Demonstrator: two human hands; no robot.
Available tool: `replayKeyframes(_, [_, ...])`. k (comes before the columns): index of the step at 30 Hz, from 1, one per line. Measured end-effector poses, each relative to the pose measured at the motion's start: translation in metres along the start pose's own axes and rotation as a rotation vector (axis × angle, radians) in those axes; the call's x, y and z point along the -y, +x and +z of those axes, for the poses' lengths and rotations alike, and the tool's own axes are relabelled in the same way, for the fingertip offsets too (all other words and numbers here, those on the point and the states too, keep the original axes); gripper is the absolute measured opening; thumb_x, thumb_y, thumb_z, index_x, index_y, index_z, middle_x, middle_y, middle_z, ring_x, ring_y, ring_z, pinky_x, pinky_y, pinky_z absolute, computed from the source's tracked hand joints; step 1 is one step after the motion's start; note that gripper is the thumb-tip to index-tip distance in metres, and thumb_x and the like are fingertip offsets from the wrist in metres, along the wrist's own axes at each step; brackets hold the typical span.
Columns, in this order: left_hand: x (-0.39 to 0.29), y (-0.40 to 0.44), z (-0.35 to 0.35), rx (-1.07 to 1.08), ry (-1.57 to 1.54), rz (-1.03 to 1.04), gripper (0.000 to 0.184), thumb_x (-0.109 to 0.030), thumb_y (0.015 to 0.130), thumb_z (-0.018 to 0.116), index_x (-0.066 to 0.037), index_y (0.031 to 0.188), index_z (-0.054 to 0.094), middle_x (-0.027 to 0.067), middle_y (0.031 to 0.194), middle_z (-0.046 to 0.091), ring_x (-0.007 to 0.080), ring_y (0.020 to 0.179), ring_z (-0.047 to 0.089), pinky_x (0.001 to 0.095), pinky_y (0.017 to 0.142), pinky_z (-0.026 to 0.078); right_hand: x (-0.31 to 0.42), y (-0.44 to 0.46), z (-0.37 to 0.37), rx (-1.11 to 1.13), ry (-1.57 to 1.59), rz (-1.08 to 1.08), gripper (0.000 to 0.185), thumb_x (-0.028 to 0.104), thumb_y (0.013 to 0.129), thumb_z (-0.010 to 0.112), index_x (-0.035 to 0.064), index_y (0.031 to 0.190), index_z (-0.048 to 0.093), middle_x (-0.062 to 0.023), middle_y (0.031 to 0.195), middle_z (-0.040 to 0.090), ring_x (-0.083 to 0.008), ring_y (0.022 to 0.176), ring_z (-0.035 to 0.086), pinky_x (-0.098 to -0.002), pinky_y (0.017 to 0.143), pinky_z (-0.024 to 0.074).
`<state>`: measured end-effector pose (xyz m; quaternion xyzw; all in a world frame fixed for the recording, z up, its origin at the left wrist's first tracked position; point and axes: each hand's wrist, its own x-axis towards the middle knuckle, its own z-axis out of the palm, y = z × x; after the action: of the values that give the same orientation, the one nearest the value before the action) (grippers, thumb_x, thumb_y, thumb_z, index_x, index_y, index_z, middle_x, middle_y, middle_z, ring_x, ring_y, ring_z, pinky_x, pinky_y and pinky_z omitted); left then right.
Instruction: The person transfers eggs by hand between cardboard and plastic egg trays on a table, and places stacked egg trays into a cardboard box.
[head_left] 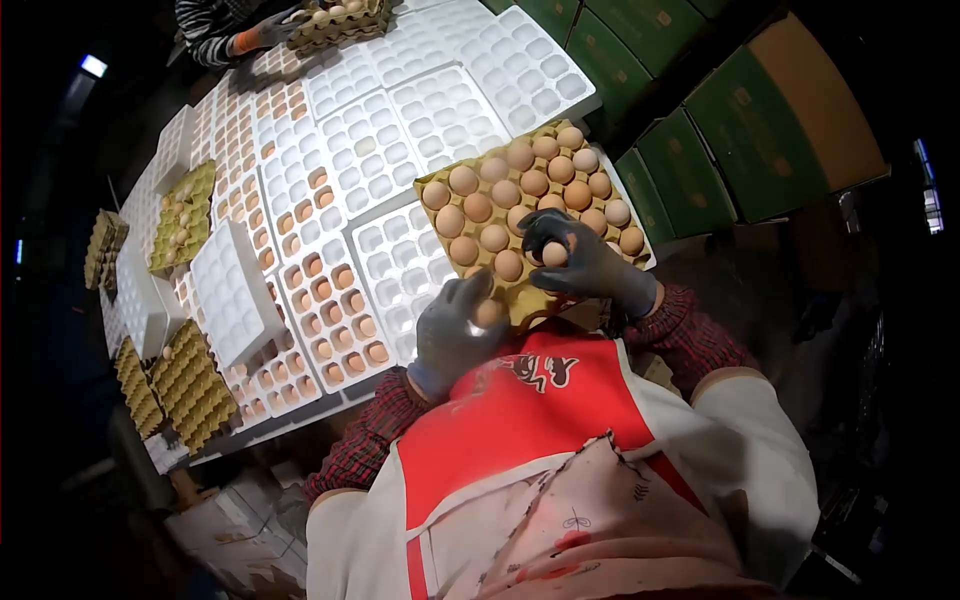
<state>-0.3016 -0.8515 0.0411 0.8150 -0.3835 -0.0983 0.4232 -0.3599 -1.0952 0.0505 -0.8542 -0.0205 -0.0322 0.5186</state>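
Observation:
A yellow-brown pulp egg tray (523, 303) full of brown eggs (494, 238) lies in front of me on the foam trays. At its near left corner my left hand (455, 335), in a grey glove, is closed around an egg (488, 313). My right hand (597, 268), gloved the same way, curls over the tray's near side with an egg (554, 254) between thumb and fingers. Part of another egg shows under those fingers. Bare pulp cups show between the two hands.
White foam trays (365, 148) cover the table, several at left holding eggs (340, 310). Loose foam trays (235, 295) and stacked pulp trays (190, 385) stand at left. Green cartons (755, 135) line the right. Another person's gloved hand (272, 32) holds an egg tray (340, 28) at the far end.

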Motion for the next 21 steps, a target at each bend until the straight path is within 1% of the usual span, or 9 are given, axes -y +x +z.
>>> replayKeyframes(2, [0.058, -0.006, 0.012, -0.036, -0.547, -0.292, 0.039, -0.009, 0.082, 0.073, 0.002, 0.118, 0.061, 0.0168, 0.109, 0.065, 0.0281, 0.088, 0.068, 0.0369, 0.081, 0.054, 0.022, 0.019, 0.002, 0.268, -0.512, -0.055, 0.039, 0.016, 0.078, 0.077, 0.0069, 0.112, 0.06, -0.0086, 0.115, 0.064, -0.0269, 0.097, 0.069, -0.0381, 0.079, 0.0551])
replayKeyframes(4, [0.044, 0.013, 0.0, -0.092, -0.073, 0.08, 0.038, -0.007, 0.083, 0.071, -0.001, 0.119, 0.062, 0.0166, 0.115, 0.065, 0.0292, 0.088, 0.067, 0.0363, 0.08, 0.055, 0.024, 0.02, 0.025, 0.304, -0.898, -0.078, 0.031, 0.018, 0.085, 0.07, 0.0085, 0.113, 0.062, -0.008, 0.111, 0.063, -0.0263, 0.099, 0.069, -0.0396, 0.077, 0.0563])
replayKeyframes(6, [0.01, 0.017, 0.001, 0.031, 0.24, -0.055, 0.044, -0.019, 0.084, 0.073, -0.007, 0.124, 0.062, 0.0153, 0.127, 0.063, 0.0331, 0.09, 0.069, 0.0398, 0.08, 0.057, 0.007, 0.021, 0.042, 0.264, -1.047, -0.141, 0.027, 0.019, 0.087, 0.067, 0.0105, 0.112, 0.063, -0.0072, 0.109, 0.063, -0.0268, 0.097, 0.069, -0.0415, 0.073, 0.0564])
replayKeyframes(9, [0.005, 0.016, 0.026, 0.077, 0.6, -0.147, 0.048, -0.021, 0.079, 0.075, -0.011, 0.125, 0.063, 0.0136, 0.125, 0.065, 0.0342, 0.097, 0.069, 0.0437, 0.076, 0.057, 0.005, 0.027, 0.029, 0.289, -0.774, -0.104, 0.025, 0.019, 0.088, 0.067, 0.011, 0.111, 0.062, -0.0065, 0.107, 0.063, -0.0285, 0.095, 0.069, -0.0433, 0.07, 0.0561])
replayKeyframes(12, [0.012, 0.006, 0.016, -0.078, 0.269, 0.049, 0.039, -0.023, 0.085, 0.07, -0.011, 0.121, 0.061, 0.0127, 0.109, 0.065, 0.0346, 0.085, 0.069, 0.0426, 0.074, 0.057, 0.006, 0.021, 0.023, 0.269, -0.701, -0.114, 0.028, 0.021, 0.086, 0.07, 0.0107, 0.111, 0.062, -0.0085, 0.109, 0.061, -0.0301, 0.092, 0.068, -0.0445, 0.072, 0.0557])
replayKeyframes(14, [0.035, -0.002, 0.008, -0.117, -0.068, -0.08, 0.056, -0.02, 0.089, 0.071, -0.008, 0.141, 0.054, 0.014, 0.128, 0.065, 0.0327, 0.105, 0.07, 0.0392, 0.08, 0.058, 0.016, 0.02, 0.029, 0.258, -0.813, -0.108, 0.029, 0.023, 0.085, 0.072, 0.0118, 0.109, 0.06, -0.0126, 0.108, 0.06, -0.031, 0.091, 0.067, -0.0453, 0.074, 0.0545])
replayKeyframes(17, [0.051, 0.0, -0.029, -0.182, -1.152, -0.469, 0.059, -0.012, 0.091, 0.07, -0.003, 0.145, 0.05, 0.0092, 0.13, 0.061, 0.0229, 0.109, 0.067, 0.0328, 0.08, 0.058, 0.022, 0.022, 0.041, 0.277, -0.955, -0.039, 0.032, 0.02, 0.082, 0.073, 0.0113, 0.11, 0.061, -0.0122, 0.11, 0.059, -0.0264, 0.093, 0.069, -0.0429, 0.072, 0.0573])
replayKeyframes(20, [0.058, 0.023, -0.035, -0.064, -0.636, -0.33, 0.046, -0.016, 0.089, 0.074, -0.007, 0.133, 0.064, 0.0102, 0.141, 0.057, 0.0221, 0.116, 0.066, 0.03, 0.075, 0.058, 0.018, 0.014, 0.042, 0.255, -0.933, -0.067, 0.031, 0.017, 0.081, 0.072, 0.0095, 0.109, 0.061, -0.008, 0.1, 0.062, -0.0248, 0.093, 0.069, -0.0409, 0.074, 0.0576])
replayKeyframes(21, [0.068, 0.033, -0.02, -0.148, -0.082, -0.002, 0.043, -0.019, 0.086, 0.078, -0.01, 0.127, 0.069, 0.0123, 0.142, 0.055, 0.0225, 0.106, 0.069, 0.032, 0.076, 0.059, 0.016, 0.015, 0.034, 0.249, -0.821, -0.064, 0.031, 0.017, 0.081, 0.071, 0.0087, 0.108, 0.06, -0.0071, 0.098, 0.062, -0.0254, 0.093, 0.069, -0.0405, 0.076, 0.0573])
